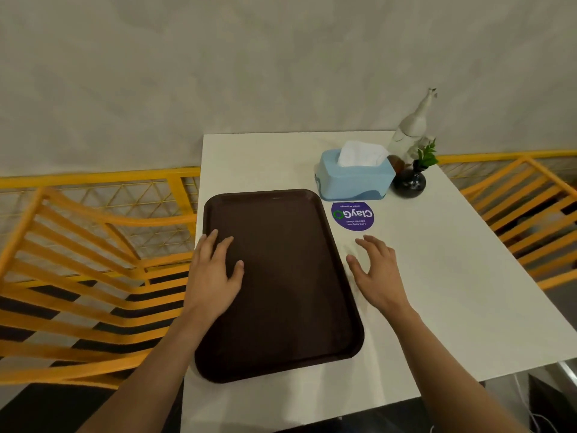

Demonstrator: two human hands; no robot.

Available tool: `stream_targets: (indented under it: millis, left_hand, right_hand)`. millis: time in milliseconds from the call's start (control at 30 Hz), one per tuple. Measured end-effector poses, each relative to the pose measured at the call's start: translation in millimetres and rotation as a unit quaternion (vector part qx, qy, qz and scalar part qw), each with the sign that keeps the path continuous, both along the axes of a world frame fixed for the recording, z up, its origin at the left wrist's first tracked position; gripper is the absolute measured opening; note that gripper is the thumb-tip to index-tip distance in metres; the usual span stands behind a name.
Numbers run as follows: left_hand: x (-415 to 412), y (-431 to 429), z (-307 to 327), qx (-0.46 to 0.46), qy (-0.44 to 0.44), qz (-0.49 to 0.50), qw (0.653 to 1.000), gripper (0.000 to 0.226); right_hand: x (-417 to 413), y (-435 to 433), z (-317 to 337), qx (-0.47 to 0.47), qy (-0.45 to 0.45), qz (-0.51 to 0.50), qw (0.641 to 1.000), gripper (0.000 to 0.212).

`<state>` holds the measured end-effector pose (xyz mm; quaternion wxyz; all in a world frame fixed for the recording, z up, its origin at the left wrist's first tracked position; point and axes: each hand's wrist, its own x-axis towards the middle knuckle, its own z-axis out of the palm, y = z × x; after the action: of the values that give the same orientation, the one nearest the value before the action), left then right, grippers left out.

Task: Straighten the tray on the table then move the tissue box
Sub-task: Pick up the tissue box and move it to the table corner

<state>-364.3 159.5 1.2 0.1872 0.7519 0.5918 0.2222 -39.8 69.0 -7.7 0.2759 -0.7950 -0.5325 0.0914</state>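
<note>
Tray [281,276]: dark brown, rectangular, empty, lying flat along the left edge of the white table [452,292], its long sides running from the near edge toward the wall. Its near end sits slightly askew to the table's edge.

Left hand [212,276]: mine, palm down on the tray's left rim, fingers spread and flat, thumb reaching inward over the tray's surface. Nothing is pinched.

Right hand [377,273]: mine, just beside the tray's right rim, over bare tabletop, fingers spread and loosely curled, holding nothing. Whether the fingertips touch the table, I cannot tell.

Tissue box [356,179]: pale blue, a white tissue standing from its top, near the far right corner of the table, just beyond the tray's far right corner.

Sticker [353,215]: round, purple, printed "ClayGo", flat on the table between the tissue box and my right hand.

Vase [409,182]: small, dark, round, with a green sprig, just right of the tissue box.

Figurine [413,126]: white, tall, at the far right corner behind the vase.

Chairs [93,260]: yellow, slatted, on both sides of the table.
</note>
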Motion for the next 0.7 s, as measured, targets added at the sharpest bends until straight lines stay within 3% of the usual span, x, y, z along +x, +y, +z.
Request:
stream_targets:
  millis: [133,433,700]
  left_hand:
    - [55.9,16.1,19.6,0.012,-0.060,-0.021,0.998,0.059]
    - [205.4,75.4,41.1,-0.039,-0.154,-0.014,0.987,0.085]
    - [289.1,125.3,24.3,-0.109,-0.166,0.002,0.980,0.131]
  right_hand:
    - [36.6,23.5,15.2,0.055,0.029,-0.029,0.998,0.044]
    - [145.2,112.1,28.6,0.106,0.106,-0.014,0.989,0.049]
    - [186.0,159.7,5.4,0.071,0.195,0.018,0.978,0.088]
